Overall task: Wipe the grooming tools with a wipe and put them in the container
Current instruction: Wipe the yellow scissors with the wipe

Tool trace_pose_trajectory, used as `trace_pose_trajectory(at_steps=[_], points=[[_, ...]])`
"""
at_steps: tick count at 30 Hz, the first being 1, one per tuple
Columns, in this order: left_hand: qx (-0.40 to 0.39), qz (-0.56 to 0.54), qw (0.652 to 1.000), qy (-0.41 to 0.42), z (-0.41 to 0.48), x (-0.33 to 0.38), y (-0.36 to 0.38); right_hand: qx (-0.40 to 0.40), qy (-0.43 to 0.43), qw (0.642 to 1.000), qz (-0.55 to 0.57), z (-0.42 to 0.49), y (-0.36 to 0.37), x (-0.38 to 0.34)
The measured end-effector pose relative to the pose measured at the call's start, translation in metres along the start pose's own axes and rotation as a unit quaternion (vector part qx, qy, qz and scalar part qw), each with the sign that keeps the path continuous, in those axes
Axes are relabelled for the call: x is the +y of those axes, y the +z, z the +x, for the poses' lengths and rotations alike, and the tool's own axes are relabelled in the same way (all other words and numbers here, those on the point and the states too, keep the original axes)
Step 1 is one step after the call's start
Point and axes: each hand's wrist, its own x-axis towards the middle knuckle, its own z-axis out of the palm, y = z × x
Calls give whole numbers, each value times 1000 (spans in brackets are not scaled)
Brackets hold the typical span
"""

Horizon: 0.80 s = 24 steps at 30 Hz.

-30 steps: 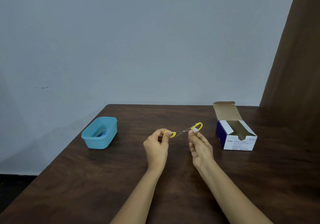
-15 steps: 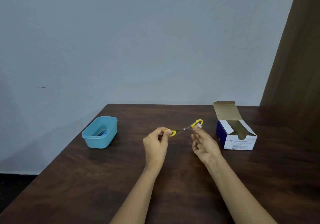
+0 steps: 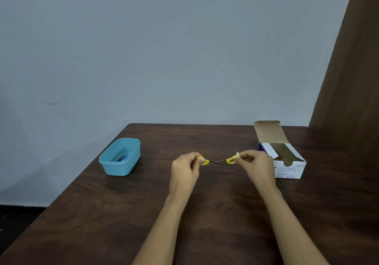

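Small yellow-handled scissors (image 3: 217,161) are held above the middle of the table, spread wide. My left hand (image 3: 185,169) pinches the left yellow handle loop. My right hand (image 3: 255,165) pinches a small white wipe (image 3: 238,155) against the right yellow loop. A light blue container (image 3: 121,158) stands at the left of the table, with a blue tool lying inside it.
An open white and blue box of alcohol swabs (image 3: 285,162) stands at the right, just beyond my right hand. The dark wooden table (image 3: 143,213) ends at a grey wall behind. A brown panel (image 3: 352,80) rises at the far right.
My right hand turned over and moved right, now pinching the wipe on the right handle loop. The scissors lowered to lie level and spread wider. My left hand kept its hold.
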Motion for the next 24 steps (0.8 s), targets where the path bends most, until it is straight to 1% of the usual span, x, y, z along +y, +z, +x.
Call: trace_pose_trajectory(at_steps=[3,5,7,9,10,12,14,16,17,21,23,24], points=[[7,21,999,26,0,0,-1,-20,-115,985,-127,2,-4,2],[19,24,999,40,0,0,-2,-53,-192,963,-179,4,-6,2],[33,33,997,61,0,0,-2,-91,-245,938,-227,5,-7,1],[46,37,995,78,0,-1,-2,-123,-262,926,-242,7,-6,2],[53,35,994,85,0,-2,-3,-137,-263,927,-230,8,-6,3],[63,30,993,99,1,-4,-4,-144,-263,939,-168,7,-8,5],[67,21,992,100,2,-5,-5,-160,-220,959,-83,6,-12,6],[66,3,995,80,3,-6,-6,-193,-139,971,8,3,-16,5],[65,-5,995,70,4,-6,-6,-213,-101,971,48,3,-18,5],[63,-46,996,42,4,-7,-6,-289,-5,943,161,2,-24,4],[69,-78,994,17,4,-6,-6,-296,53,920,252,2,-25,3],[72,-92,993,6,4,-5,-5,-292,86,901,309,2,-24,3]])
